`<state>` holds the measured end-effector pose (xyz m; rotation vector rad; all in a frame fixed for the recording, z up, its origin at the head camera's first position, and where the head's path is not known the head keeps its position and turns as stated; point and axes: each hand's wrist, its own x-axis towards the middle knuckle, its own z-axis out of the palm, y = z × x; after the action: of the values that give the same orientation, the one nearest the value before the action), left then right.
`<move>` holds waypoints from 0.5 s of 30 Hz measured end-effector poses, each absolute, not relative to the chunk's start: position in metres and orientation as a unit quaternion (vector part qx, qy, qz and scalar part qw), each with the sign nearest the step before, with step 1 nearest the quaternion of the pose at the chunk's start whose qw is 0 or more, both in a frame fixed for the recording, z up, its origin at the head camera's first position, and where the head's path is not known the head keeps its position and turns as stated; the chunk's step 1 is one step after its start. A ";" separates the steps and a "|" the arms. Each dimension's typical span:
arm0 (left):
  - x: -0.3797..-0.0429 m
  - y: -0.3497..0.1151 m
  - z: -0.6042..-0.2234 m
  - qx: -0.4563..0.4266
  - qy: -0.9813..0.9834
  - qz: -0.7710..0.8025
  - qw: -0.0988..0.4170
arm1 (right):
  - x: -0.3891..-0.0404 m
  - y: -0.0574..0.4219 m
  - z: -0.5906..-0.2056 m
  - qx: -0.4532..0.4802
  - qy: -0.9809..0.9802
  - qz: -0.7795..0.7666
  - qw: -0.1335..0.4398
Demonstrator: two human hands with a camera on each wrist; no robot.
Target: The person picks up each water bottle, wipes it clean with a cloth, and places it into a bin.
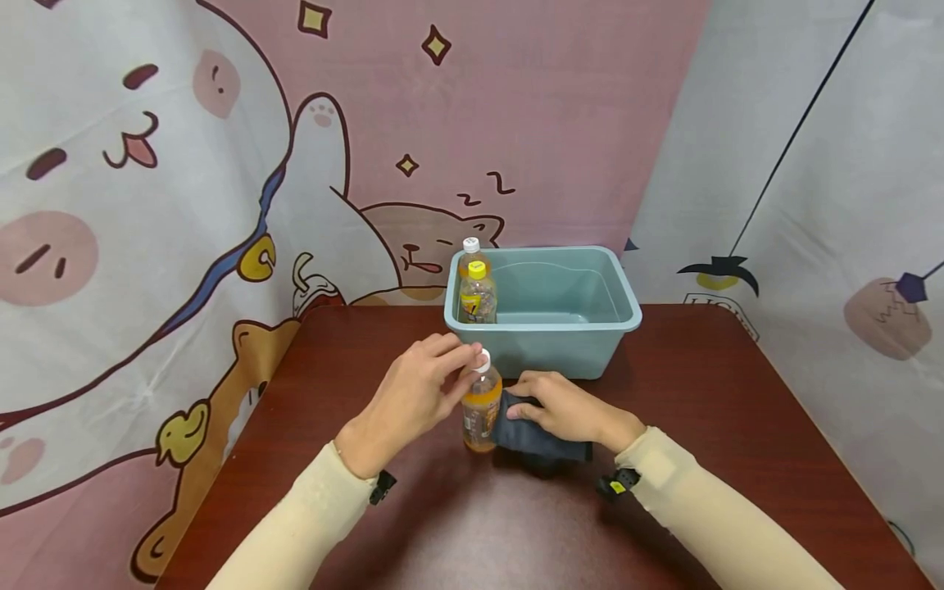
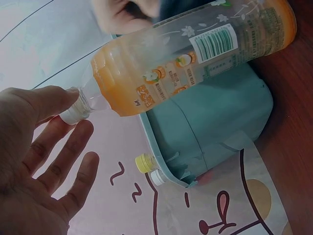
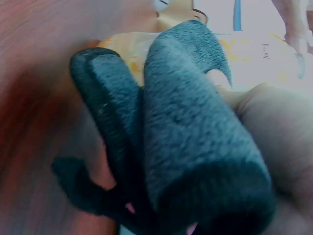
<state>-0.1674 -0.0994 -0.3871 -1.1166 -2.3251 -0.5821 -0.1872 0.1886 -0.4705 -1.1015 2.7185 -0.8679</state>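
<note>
A clear plastic bottle (image 1: pixel 481 414) with an orange label and white cap stands on the table in front of the tub. My left hand (image 1: pixel 424 381) pinches its cap (image 2: pixel 75 113) between thumb and fingers; the other fingers spread away from it in the left wrist view. In my right hand (image 1: pixel 564 406) is a dark grey-blue cloth (image 1: pixel 538 434), gripped by thumb and fingers and lying against the bottle's right side. The right wrist view shows this fuzzy cloth (image 3: pixel 195 122) folded, with dark edging, over the bottle's label.
Behind the bottle sits a blue-green plastic tub (image 1: pixel 546 348). Two bottles stand in its left end, one with a yellow cap (image 1: pixel 477 270), the other with a white cap (image 1: pixel 470 244). The dark red-brown table (image 1: pixel 354 352) meets a cartoon-printed curtain (image 1: pixel 531 123) at the back.
</note>
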 end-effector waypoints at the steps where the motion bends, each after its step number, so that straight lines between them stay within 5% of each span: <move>1: -0.167 -0.099 -0.387 -0.410 -0.852 -0.213 0.247 | -0.187 0.189 -0.468 -0.358 0.887 -0.290 0.037; 15: -0.167 -0.101 -0.387 -0.408 -0.853 -0.217 0.244 | -0.184 0.189 -0.436 -0.327 0.882 -0.337 -0.042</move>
<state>-0.1665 -0.1014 -0.3874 -1.1148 -2.3285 -0.5916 -0.1843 0.1893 -0.4365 -1.0542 2.8469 -1.0875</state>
